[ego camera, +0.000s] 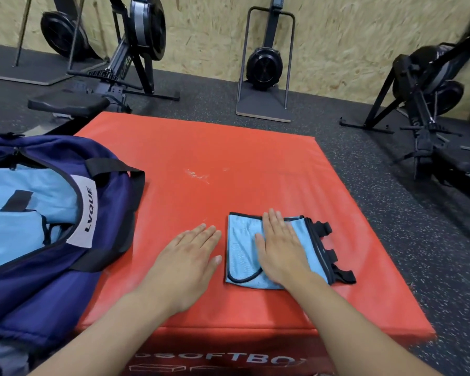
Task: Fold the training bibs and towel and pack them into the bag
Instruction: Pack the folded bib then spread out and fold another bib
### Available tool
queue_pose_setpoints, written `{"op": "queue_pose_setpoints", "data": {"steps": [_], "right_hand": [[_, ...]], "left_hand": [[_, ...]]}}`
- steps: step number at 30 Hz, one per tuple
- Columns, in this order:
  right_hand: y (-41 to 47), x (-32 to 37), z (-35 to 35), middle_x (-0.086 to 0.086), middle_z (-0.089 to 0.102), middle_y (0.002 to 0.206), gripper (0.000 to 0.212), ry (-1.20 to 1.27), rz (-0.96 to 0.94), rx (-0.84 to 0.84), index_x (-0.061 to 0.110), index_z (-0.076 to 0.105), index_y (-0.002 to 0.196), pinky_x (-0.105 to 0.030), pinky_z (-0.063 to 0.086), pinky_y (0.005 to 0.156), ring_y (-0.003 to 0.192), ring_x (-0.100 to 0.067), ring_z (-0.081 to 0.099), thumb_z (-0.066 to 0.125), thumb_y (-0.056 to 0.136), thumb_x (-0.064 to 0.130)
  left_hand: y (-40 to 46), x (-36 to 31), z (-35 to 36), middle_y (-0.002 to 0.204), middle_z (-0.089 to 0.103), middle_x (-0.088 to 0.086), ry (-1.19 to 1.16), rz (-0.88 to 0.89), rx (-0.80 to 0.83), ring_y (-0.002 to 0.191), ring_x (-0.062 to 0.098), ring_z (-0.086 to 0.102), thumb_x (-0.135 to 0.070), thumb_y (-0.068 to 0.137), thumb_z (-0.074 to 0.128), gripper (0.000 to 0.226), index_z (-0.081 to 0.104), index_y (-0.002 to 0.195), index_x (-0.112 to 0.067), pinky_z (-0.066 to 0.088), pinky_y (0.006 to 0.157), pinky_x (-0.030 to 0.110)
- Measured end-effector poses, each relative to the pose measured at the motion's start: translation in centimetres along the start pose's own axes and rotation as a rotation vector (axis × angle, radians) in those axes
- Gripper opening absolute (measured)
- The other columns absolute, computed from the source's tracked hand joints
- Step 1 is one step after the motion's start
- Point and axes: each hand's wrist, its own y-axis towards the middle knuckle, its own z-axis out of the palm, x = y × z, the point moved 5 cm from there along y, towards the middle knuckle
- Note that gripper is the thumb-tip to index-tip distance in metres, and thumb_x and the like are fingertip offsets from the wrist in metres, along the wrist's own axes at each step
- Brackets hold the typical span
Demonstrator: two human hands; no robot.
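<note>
The right hand (281, 249) lies flat, fingers straight, pressing a folded blue bib (242, 253) on the red box (228, 164). The left hand (190, 256) rests flat and empty just beside it. The open bag (52, 267) at left already holds blue fabric, so packing seems nearly finished; this bib remains.

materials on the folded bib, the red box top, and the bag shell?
Folded bib: looks like thin light-blue mesh knit, matte, with fine perforated texture; dark binding and black strap tabs on the right edge.
Red box: likely vinyl-covered foam, smooth with a slight sheen, scuffed white near the middle.
Bag: probably woven navy nylon or polyester, softly creased; black webbing handles.
</note>
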Motion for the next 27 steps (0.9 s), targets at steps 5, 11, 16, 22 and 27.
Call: {"op": "queue_pose_setpoints", "data": {"steps": [5,11,16,22,27], "right_hand": [[-0.5,-1.6,-0.1,0.0,-0.005,0.167,0.076,0.033,-0.022,-0.073,0.012,0.003,0.16,-0.029,-0.01,0.123,0.154,-0.012,-0.008,-0.003,0.094,0.049],[-3.3,-1.3,-0.8,0.005,-0.007,0.166,0.079,0.13,-0.066,-0.106,0.015,0.003,0.16,-0.025,-0.012,0.121,0.152,-0.007,-0.011,-0.006,0.09,0.051],[-6.3,-2.6,0.6,0.001,0.004,0.166,0.069,0.111,-0.069,-0.097,0.011,0.016,0.159,-0.031,-0.003,0.121,0.153,-0.011,-0.001,0.008,0.1,0.046],[-2.5,-5.7,0.5,0.005,0.003,0.167,0.068,0.067,-0.225,-0.031,0.017,0.014,0.16,-0.027,-0.008,0.122,0.151,-0.002,-0.007,0.01,0.1,0.048],[-0.4,-6.8,-0.7,0.014,0.0,0.166,0.061,0.105,-0.343,0.077,0.026,0.013,0.16,-0.022,-0.01,0.122,0.148,0.007,-0.012,0.015,0.103,0.047]], "left_hand": [[1.8,-2.3,0.3,0.132,0.066,0.001,-0.043,0.03,-0.012,0.124,0.018,0.061,-0.043,0.094,0.035,0.055,0.066,0.13,-0.015,0.05,0.099,0.039],[4.2,-3.8,2.0,0.132,0.066,0.0,-0.068,0.049,0.081,0.118,0.017,0.065,-0.041,0.092,0.037,0.052,0.067,0.128,-0.019,0.053,0.095,0.04],[6.1,-2.8,3.4,0.146,0.055,0.0,-0.061,0.021,0.128,0.134,0.017,0.052,-0.04,0.093,0.027,0.058,0.059,0.138,-0.022,0.043,0.107,0.039],[7.9,-1.4,4.9,0.166,0.007,-0.012,-0.192,0.03,0.167,0.153,0.005,0.001,-0.063,0.084,0.0,0.082,0.026,0.156,-0.034,-0.006,0.119,0.023],[6.3,-0.3,3.7,0.157,0.039,-0.008,-0.164,0.014,0.157,0.146,0.011,0.034,-0.062,0.094,0.018,0.066,0.045,0.148,-0.033,0.019,0.118,0.03]]}}
